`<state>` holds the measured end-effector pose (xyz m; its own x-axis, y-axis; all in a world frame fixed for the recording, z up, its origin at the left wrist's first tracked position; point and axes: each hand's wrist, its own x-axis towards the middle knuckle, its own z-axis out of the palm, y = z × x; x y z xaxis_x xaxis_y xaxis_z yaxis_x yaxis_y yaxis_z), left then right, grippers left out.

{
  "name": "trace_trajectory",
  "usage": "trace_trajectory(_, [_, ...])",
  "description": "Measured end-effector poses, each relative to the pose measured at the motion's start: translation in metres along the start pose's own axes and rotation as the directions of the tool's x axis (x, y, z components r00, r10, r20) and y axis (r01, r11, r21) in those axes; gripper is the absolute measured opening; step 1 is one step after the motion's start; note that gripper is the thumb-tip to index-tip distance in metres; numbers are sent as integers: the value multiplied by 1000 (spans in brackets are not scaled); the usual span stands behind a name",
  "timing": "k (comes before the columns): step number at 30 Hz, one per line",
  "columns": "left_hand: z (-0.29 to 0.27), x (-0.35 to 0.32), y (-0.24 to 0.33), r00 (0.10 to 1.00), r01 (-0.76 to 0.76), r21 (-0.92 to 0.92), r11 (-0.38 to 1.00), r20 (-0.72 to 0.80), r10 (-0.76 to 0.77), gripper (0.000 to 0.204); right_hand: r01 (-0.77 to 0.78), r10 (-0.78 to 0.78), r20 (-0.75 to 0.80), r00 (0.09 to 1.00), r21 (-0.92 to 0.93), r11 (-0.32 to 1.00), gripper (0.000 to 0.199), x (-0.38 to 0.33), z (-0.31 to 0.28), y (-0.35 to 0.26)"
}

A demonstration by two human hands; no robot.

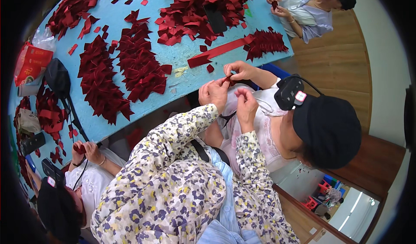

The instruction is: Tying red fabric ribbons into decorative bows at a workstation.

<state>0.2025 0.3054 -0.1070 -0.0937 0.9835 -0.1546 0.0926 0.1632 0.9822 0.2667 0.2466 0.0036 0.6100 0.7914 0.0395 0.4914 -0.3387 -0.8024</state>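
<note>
My left hand point(218, 94), at the table's near edge, has its fingertips closed at a small dark red folded ribbon piece point(229, 78). Fingers of a co-worker's hand point(241, 71) pinch the same piece from the far side. Their other hand is mostly hidden behind mine. To the right, my right hand point(246, 109) is raised with bent fingers, thumb and fingertips close together. Whatever might be between those fingertips is too small to make out. Floral sleeves cover both my forearms.
On the blue table point(169, 88) lie long dark red ribbon strips point(141, 62), a big ribbon heap point(190, 14) and a black phone point(215, 19). A co-worker in a black cap point(327, 131) sits close at right. Others work at lower left point(89, 174) and far right point(305, 9).
</note>
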Motion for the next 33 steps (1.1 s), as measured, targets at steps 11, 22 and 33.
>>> trace_trajectory(11, [30, 11, 29, 926, 377, -676, 633, 276, -258, 14, 202, -188, 120, 975, -120, 972, 24, 38, 8, 33])
trace_trajectory(22, [35, 26, 33, 901, 420, -524, 741, 339, -271, 16, 166, -147, 125, 981, -157, 974, 22, 50, 4, 41])
trace_trajectory(33, [24, 21, 45, 874, 463, -507, 727, 400, -277, 27, 307, -272, 145, 951, -374, 875, 20, 39, 6, 23])
